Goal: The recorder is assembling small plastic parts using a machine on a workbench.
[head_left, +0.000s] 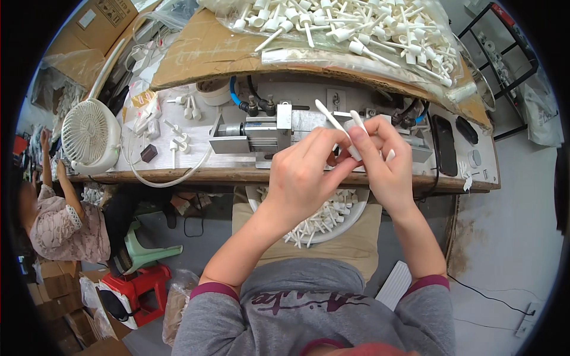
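My left hand [304, 172] and my right hand [387, 163] meet above the bench's front edge, both closed with thumb and fingers pinched. Between them are white plastic stemmed pieces; one long stem [330, 116] slants up and left out of the fingers. A second white stemmed piece [357, 120] rises by my right fingertips, and a small white end shows beside the right palm. Fingers partly hide where the pieces meet. Just behind the hands lies a metal clamping fixture [267, 137]. Below them, in my lap, a white bowl [356, 221] holds many similar pieces.
A cardboard sheet [202, 53] bears a heap of white stemmed pieces [356, 29] above the fixture. A white fan [90, 136] stands left; a black phone [444, 145] lies right. Another person [65, 219] works at far left, near a green stool [142, 249].
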Demonstrator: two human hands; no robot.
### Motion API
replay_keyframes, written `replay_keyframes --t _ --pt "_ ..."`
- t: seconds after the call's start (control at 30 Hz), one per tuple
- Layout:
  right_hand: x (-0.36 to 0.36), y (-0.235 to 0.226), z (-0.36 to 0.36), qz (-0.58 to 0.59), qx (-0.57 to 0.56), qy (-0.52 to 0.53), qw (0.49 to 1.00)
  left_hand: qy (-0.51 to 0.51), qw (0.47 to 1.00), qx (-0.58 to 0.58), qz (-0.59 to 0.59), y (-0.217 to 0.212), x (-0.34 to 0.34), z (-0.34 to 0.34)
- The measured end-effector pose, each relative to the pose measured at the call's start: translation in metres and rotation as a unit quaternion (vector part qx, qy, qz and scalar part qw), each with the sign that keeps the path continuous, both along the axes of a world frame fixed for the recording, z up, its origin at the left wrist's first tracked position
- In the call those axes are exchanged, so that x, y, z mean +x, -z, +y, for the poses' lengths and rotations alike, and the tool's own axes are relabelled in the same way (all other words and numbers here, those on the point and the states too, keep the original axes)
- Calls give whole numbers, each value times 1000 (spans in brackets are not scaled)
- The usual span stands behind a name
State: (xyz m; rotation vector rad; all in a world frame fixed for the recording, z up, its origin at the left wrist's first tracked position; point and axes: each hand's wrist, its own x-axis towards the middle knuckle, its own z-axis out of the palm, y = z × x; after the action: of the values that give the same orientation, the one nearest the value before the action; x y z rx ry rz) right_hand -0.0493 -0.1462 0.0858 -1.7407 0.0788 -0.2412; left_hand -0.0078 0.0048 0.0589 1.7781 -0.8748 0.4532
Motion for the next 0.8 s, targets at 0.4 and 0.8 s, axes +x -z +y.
replay_keyframes --t 0.4,0.8 --pt "-28 29 -9 57 -7 -28 998 98 984 -40 140 20 -17 13" --pt "-39 38 -15 48 174 54 982 -37 936 331 -111 30 -3 10"
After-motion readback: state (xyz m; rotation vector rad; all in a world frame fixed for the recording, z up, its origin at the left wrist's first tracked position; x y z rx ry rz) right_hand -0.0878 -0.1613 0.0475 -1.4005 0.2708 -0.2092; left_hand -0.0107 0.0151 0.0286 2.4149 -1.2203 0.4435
